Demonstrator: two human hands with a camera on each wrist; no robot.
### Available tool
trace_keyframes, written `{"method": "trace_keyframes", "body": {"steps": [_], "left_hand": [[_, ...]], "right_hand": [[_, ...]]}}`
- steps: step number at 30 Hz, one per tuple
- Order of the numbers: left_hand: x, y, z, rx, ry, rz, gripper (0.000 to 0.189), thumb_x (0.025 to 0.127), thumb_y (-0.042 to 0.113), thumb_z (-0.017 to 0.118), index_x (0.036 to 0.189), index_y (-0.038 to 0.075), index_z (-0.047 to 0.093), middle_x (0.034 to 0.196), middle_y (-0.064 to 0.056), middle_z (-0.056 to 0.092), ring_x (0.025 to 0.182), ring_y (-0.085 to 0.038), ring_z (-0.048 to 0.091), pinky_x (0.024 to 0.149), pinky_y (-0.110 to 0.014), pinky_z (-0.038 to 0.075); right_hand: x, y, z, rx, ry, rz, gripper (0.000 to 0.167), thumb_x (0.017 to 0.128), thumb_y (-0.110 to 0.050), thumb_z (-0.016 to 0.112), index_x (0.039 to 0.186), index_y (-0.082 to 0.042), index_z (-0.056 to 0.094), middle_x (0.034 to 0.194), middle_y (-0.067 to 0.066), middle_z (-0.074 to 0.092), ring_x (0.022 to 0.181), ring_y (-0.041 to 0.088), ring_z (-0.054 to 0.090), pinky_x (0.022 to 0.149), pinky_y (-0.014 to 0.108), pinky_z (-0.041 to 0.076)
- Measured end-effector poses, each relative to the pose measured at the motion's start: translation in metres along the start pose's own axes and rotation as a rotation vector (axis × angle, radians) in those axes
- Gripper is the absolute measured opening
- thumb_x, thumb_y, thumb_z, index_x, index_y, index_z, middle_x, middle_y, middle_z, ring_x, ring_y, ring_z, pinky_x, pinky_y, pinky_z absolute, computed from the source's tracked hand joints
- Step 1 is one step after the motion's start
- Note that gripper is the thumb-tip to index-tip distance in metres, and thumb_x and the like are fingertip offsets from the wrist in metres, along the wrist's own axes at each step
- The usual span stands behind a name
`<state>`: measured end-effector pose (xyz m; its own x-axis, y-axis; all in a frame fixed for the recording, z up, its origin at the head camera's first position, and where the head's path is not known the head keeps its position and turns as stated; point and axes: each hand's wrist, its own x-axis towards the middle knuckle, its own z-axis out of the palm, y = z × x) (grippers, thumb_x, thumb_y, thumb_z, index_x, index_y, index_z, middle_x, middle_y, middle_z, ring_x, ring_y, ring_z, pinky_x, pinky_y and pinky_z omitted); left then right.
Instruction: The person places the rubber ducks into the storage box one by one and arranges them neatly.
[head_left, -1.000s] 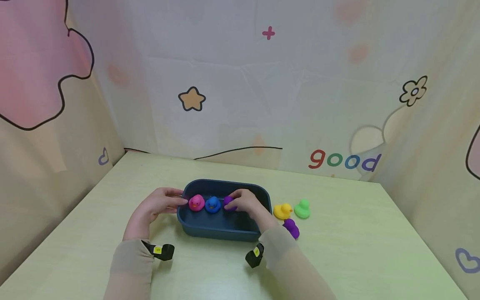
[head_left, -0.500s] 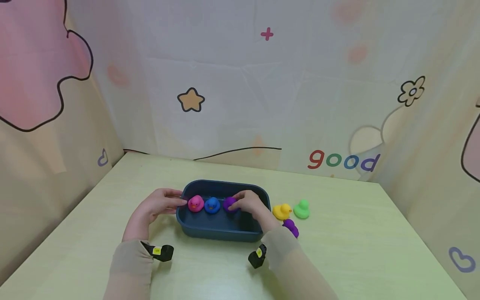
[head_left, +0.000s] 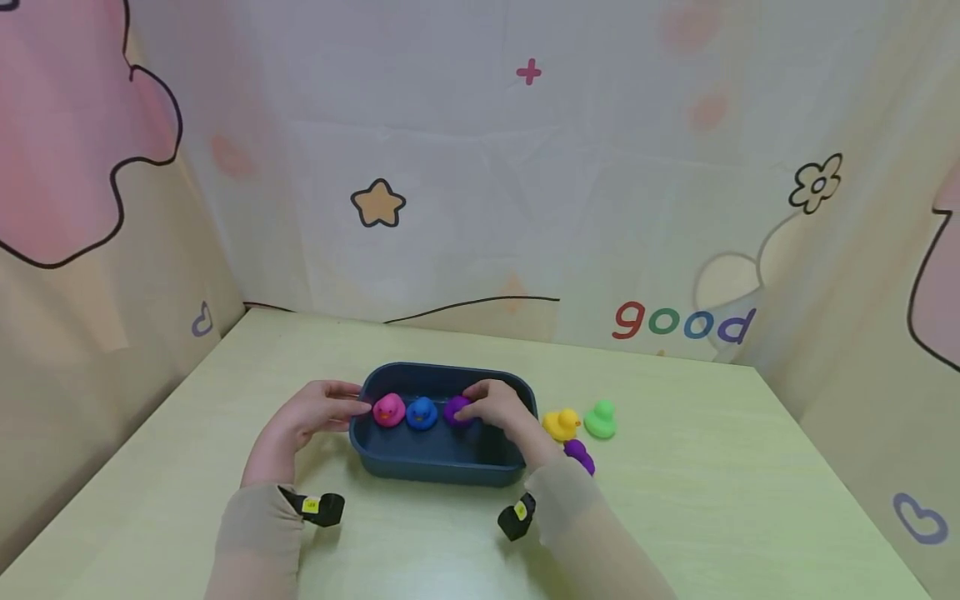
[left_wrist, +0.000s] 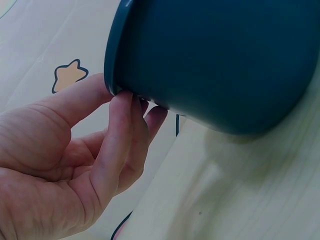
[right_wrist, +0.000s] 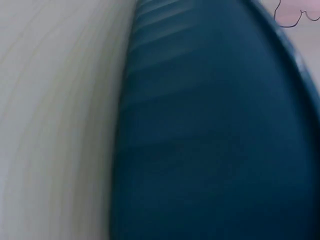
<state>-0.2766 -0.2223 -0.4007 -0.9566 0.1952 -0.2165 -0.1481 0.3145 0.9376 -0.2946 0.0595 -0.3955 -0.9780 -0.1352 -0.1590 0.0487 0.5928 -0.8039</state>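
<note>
A dark blue plastic tub (head_left: 442,471) stands on the table, its long side facing me. My left hand (head_left: 321,408) pinches its left rim; in the left wrist view the thumb and fingers (left_wrist: 120,140) meet at the edge of the tub's wall (left_wrist: 215,60). Inside, a pink rubber duck (head_left: 389,410) and a blue rubber duck (head_left: 422,413) sit side by side, facing me. To their right, my right hand (head_left: 498,407) pinches a purple rubber duck (head_left: 454,412), partly covering it. The right wrist view shows the tub's outer wall (right_wrist: 215,140) and not the hand.
Right of the tub, a yellow duck (head_left: 562,424) and a green duck (head_left: 601,419) stand on the pale table (head_left: 697,483). Another purple duck (head_left: 581,457) lies nearer me, partly behind the right sleeve (head_left: 573,500). A printed curtain (head_left: 450,250) rises behind the table.
The right hand has shifted slightly right inside the tub, and the purple duck sits a little farther from the blue one. The left hand stays at the rim. The head view has drifted slightly.
</note>
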Motion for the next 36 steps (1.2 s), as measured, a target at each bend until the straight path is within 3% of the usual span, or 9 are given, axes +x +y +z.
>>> {"method": "trace_keyframes", "body": {"steps": [11,18,36], "left_hand": [[-0.001,-0.004,-0.003,-0.004,0.001,0.005,0.058,0.093,0.018,0.066,0.139,-0.011,0.043,0.130,-0.027,0.056,0.089,-0.017,0.065,0.082,-0.028,0.058],[0.000,-0.003,-0.002,-0.003,-0.002,0.003,0.061,0.092,0.020,0.068,0.139,-0.010,0.043,0.130,-0.027,0.056,0.090,-0.018,0.065,0.083,-0.029,0.058],[0.000,-0.003,0.000,-0.002,0.004,-0.006,0.061,0.092,0.020,0.068,0.139,-0.010,0.043,0.133,-0.028,0.055,0.093,-0.019,0.066,0.085,-0.032,0.058]], "right_hand": [[-0.011,-0.015,-0.017,0.004,-0.033,-0.147,0.042,0.084,-0.016,0.075,0.122,-0.003,0.064,0.126,0.015,0.063,0.114,0.030,0.059,0.102,0.045,0.048],[-0.019,-0.016,-0.042,0.052,-0.094,-0.207,0.044,0.088,-0.017,0.070,0.127,-0.001,0.060,0.131,0.017,0.060,0.121,0.032,0.056,0.105,0.047,0.046],[-0.037,0.026,-0.111,0.072,0.099,-0.251,0.049,0.091,-0.023,0.068,0.134,-0.004,0.053,0.138,0.018,0.055,0.132,0.035,0.047,0.109,0.058,0.038]]}}
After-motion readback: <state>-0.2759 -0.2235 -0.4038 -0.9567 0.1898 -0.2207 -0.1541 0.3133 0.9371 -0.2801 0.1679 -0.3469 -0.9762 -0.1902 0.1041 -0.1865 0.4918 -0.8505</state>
